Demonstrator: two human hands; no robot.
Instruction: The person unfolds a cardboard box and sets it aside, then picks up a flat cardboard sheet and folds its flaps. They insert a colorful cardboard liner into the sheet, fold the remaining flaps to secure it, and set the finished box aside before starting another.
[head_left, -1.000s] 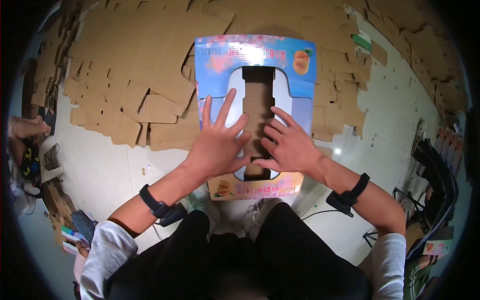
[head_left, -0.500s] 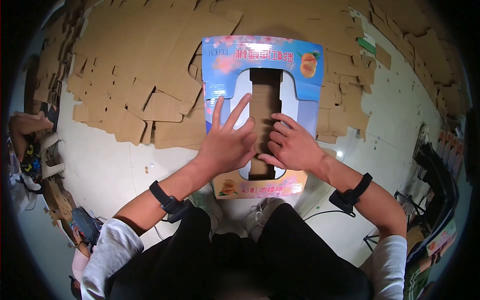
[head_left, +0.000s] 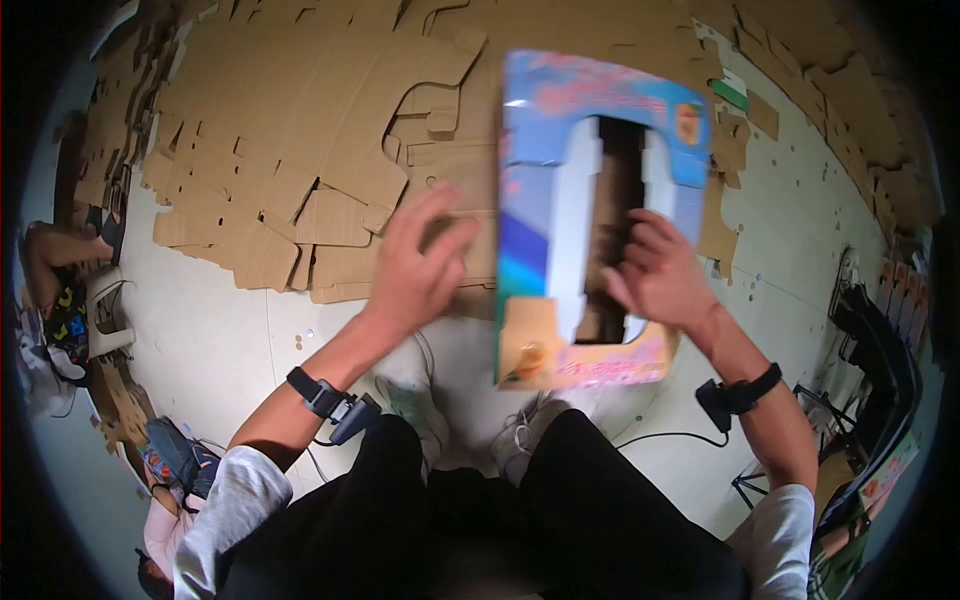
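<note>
Seen from above, a seated person is lifting a colourful printed box (head_left: 525, 240) off the floor (head_left: 200, 340) and swinging it to their right, its near end tilting up above their knees. Half a second ago both hands were pressing it flat; now only the right hand (head_left: 660, 275) is holding it, fingers curling through the long window cutout around the right panel. The left hand (head_left: 415, 265), blurred, is hanging open and empty just beside the box's left edge, over flat brown cardboard sheets (head_left: 300, 120). The pressing appears to be ending and the box changing place.
</note>
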